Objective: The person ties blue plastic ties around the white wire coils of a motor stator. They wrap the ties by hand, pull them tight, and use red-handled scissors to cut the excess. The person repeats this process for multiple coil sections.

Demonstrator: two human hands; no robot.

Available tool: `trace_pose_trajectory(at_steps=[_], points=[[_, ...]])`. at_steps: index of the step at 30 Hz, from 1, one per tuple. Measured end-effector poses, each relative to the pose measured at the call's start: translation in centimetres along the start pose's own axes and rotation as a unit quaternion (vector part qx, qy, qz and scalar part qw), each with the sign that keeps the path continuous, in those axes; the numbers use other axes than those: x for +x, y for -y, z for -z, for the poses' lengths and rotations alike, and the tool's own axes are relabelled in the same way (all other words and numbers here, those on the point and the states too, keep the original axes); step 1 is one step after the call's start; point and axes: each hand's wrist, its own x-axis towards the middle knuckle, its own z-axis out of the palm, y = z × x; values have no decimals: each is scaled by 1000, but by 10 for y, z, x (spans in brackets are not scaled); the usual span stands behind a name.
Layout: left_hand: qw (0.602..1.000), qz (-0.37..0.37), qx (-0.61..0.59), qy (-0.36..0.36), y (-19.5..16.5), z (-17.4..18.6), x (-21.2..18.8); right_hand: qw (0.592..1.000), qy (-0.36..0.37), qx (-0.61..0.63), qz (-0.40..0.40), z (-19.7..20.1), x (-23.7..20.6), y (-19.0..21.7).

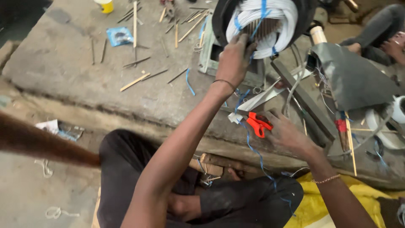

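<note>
Your left hand (233, 59) presses against the lower rim of a round black metal motor stator packed with white wire windings and bound with blue cord (263, 23), which stands on its edge at the far side of the grey stone counter (63, 63). The fingers curl onto the rim, so this grip is closed on the stator. Your right hand (287, 133) lies nearer to you than the stator, fingers spread open and resting beside a pair of red-handled scissors (257, 123); it touches the handles but has not closed on them. A thin blue cord (253, 152) trails from the stator, past the scissors and down toward your lap. The stator looks heavy and rigid, best held by its bare metal rim; the windings seem easily damaged, so keep fingers off them. The cord is likely light and limp. Left of the stator, thin wooden sticks (135, 81) lie scattered.
</note>
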Motion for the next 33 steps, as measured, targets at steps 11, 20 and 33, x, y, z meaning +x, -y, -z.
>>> trace_pose_trajectory(at_steps=[11, 20, 33], points=[[995, -88, 53, 6, -15, 36, 18, 974, 107, 166, -108, 19, 10, -10], [991, -106, 57, 54, -23, 59, 32, 813, 42, 579, -31, 71, 23, -23], [994, -81, 54, 59, -35, 66, 32, 750, 25, 639, 169, 93, 122, 8]])
